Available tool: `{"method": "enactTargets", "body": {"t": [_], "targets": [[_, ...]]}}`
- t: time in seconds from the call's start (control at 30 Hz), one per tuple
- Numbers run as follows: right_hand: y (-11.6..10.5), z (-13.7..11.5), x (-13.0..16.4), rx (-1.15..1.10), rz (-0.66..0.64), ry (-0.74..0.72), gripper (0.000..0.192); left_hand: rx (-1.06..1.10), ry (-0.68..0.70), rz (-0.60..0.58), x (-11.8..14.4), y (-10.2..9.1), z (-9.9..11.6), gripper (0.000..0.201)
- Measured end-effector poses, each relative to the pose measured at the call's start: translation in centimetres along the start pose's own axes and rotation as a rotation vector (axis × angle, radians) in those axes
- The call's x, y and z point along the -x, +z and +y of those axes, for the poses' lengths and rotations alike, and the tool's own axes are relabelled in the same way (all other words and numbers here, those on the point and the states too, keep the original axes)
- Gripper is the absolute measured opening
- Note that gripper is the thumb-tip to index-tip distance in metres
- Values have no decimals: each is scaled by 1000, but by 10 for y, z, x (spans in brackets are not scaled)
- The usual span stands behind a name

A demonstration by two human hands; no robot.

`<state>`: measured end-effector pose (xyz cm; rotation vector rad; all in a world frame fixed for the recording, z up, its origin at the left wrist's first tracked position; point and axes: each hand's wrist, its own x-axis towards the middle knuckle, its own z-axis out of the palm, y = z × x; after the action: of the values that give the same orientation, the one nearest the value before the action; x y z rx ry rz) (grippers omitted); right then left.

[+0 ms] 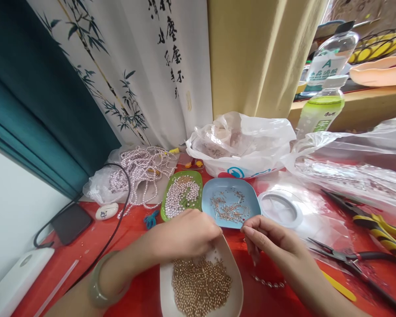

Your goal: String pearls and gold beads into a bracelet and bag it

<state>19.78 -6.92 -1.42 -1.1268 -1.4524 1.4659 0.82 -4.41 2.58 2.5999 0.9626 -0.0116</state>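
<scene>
My left hand is closed over the far end of a white tray full of small gold beads. It is slightly blurred, and the fingertips and anything in them are hidden. To the right of the tray, my right hand pinches thumb against forefinger. A short string of silvery beads hangs below that hand and curves under the wrist. Beyond both hands lie a blue dish of small metal pins and a green dish with pearly and some gold beads.
Pink pearl strands and a white case lie at the left, near a black cable. Behind the dishes sits a plastic bag. Black-handled pliers, yellow-handled pliers and a round clear lid are at the right.
</scene>
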Motion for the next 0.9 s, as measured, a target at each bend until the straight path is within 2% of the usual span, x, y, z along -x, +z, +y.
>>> {"method": "enactTargets", "body": {"t": [0.63, 0.77, 0.9], "targets": [[2, -6, 1, -35, -27, 42, 26, 8, -24, -35, -2, 3, -2, 13], [3, -6, 3, -65, -35, 52, 23, 306, -15, 24, -5, -3, -6, 18], [7, -10, 7, -148, -48, 75, 22, 759, -166, 178, -12, 0, -8, 9]]}}
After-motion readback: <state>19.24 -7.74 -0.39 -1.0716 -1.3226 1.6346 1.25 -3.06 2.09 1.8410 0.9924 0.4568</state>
